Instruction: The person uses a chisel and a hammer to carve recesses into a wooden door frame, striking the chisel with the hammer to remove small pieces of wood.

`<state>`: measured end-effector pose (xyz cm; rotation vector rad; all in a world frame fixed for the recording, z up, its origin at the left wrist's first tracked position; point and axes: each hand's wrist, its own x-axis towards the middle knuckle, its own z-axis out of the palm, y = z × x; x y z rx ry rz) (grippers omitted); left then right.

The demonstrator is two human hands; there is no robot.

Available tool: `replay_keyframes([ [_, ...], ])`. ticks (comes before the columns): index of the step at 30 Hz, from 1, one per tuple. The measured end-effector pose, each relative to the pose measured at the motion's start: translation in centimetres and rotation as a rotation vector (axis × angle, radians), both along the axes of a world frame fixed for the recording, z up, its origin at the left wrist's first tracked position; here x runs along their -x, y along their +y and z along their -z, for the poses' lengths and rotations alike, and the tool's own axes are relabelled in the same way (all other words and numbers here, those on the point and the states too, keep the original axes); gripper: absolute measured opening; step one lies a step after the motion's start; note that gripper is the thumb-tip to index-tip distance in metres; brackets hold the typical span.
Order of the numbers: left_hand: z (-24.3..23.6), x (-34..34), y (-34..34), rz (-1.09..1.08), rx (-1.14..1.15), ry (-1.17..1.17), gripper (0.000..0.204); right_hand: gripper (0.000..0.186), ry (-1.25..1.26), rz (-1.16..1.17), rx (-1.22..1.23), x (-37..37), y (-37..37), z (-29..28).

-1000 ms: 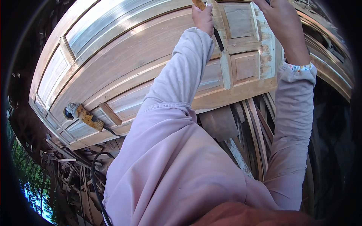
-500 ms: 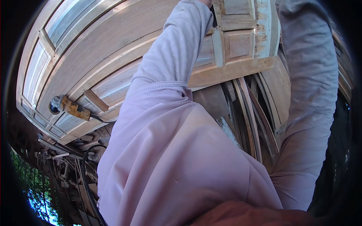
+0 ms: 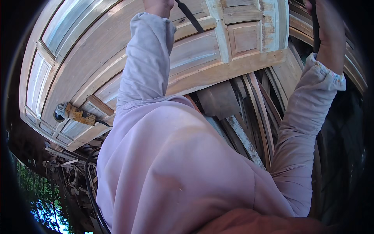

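At the top edge my left hand [image 3: 157, 7] is partly cut off by the picture. Its visible fingers are curled, and a dark flat strip [image 3: 190, 17], perhaps a strap, runs down from beside them with its end hanging free over a panelled wooden door [image 3: 156, 48]. My right hand [image 3: 330, 37] is raised at the upper right, fingers closed around a second length of dark strip [image 3: 315, 29] along the palm. Whether both lengths are one piece lies out of view.
A yellow angle grinder [image 3: 76, 114] with a black cord rests on the door at the left, near a short wood block [image 3: 100, 105]. Long wooden boards [image 3: 257, 113] and a brown sheet [image 3: 219, 99] lie below the door. Scrap wood [image 3: 76, 171] is heaped at lower left.
My left hand has moved left with its dark strip, showing more of the strip. My right hand has come down into view with the other dark length.
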<state>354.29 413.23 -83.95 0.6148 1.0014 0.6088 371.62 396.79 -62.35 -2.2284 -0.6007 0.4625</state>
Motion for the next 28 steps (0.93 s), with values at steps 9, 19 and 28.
replay_keyframes([
  [9, -4.5, 12.1, -2.8, 0.838, -0.441, 0.591, 0.027, 0.031, 0.889, 1.012, -0.516, 15.4, -22.9, 6.6],
  [19, -6.1, 10.8, -14.1, 0.991, -0.791, 0.536, 0.018, 0.020, 1.020, 1.155, -0.239, 29.4, -32.9, 10.4],
  [28, -9.6, 4.0, -23.0, 1.122, -1.324, 0.322, 0.043, 0.024, 0.923, 0.918, -0.090, 35.8, -33.9, 16.5],
])
